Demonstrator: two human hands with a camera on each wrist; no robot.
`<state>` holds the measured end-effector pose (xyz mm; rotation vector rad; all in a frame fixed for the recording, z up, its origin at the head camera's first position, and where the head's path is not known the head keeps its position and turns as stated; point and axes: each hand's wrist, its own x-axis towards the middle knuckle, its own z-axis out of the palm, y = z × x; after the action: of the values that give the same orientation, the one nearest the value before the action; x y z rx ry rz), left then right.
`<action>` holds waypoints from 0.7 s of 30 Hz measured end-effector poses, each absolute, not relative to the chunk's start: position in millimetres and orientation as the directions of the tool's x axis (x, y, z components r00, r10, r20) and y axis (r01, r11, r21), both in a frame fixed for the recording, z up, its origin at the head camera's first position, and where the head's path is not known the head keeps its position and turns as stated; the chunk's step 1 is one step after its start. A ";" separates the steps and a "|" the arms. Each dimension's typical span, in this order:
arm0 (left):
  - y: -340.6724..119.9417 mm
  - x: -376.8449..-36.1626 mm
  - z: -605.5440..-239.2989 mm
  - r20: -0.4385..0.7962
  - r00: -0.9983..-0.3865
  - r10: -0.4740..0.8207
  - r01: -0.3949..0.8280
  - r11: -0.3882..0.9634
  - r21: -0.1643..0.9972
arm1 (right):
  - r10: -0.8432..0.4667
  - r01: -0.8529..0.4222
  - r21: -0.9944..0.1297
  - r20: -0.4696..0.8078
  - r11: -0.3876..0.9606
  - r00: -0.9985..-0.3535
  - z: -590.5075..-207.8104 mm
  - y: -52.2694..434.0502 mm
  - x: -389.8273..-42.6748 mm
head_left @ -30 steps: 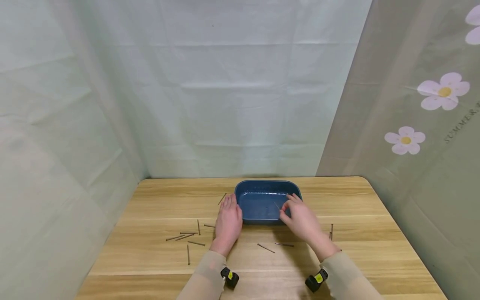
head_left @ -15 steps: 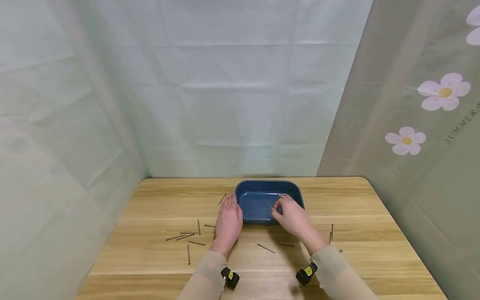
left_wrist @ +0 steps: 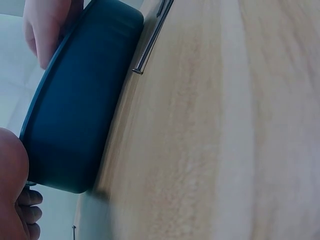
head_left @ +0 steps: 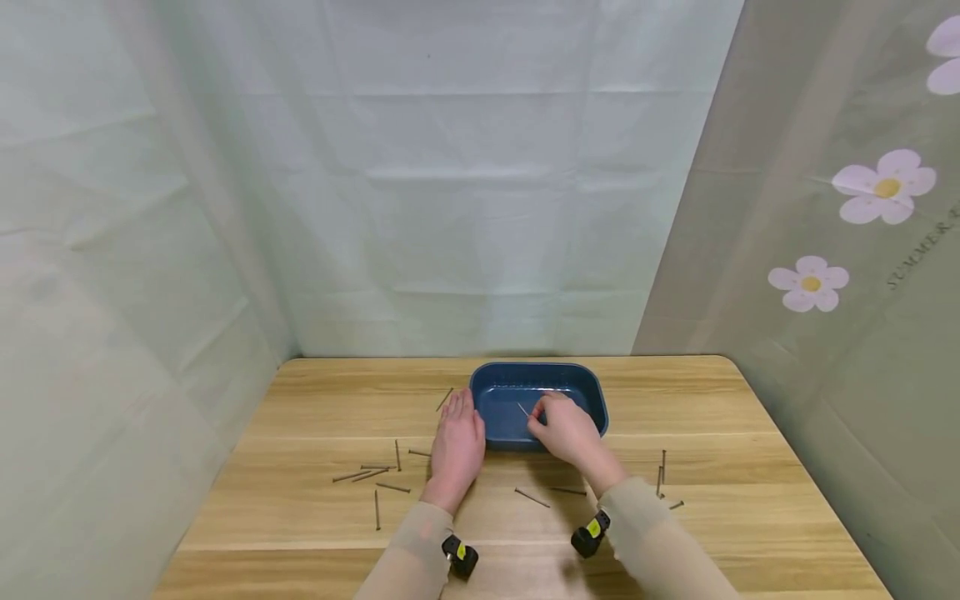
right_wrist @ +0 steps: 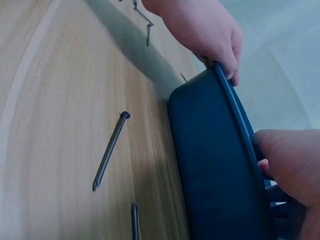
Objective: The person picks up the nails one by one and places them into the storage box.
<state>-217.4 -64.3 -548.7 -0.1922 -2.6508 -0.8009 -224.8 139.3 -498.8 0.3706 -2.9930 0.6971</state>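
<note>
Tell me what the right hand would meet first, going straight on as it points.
Probably the far left corner of the blue tray, the pinched nail arriving before the right hand; height above the tray's floor is unclear.

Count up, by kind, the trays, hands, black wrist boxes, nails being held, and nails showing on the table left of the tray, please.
Tray: 1
Hands: 2
Black wrist boxes: 2
Held nail: 1
Nails showing left of the tray: 8
Total: 14
</note>
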 end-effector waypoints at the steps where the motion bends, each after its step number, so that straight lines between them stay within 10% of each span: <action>1: -64.3 -217.3 -548.6 0.379 -0.925 0.024 0.230 0.830 0.509 | -0.221 -0.240 -0.424 0.095 0.873 -0.971 -500.1 137.2 -226.4; 21: -65.2 -218.8 -549.5 0.362 -0.932 0.024 0.221 0.828 0.515 | -0.251 -0.194 -0.465 -0.062 0.864 -0.966 -504.2 97.7 -253.0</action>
<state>-218.8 -65.2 -549.5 -0.1846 -2.6684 -0.8102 -253.0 97.7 -504.2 0.3777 -3.1487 0.7652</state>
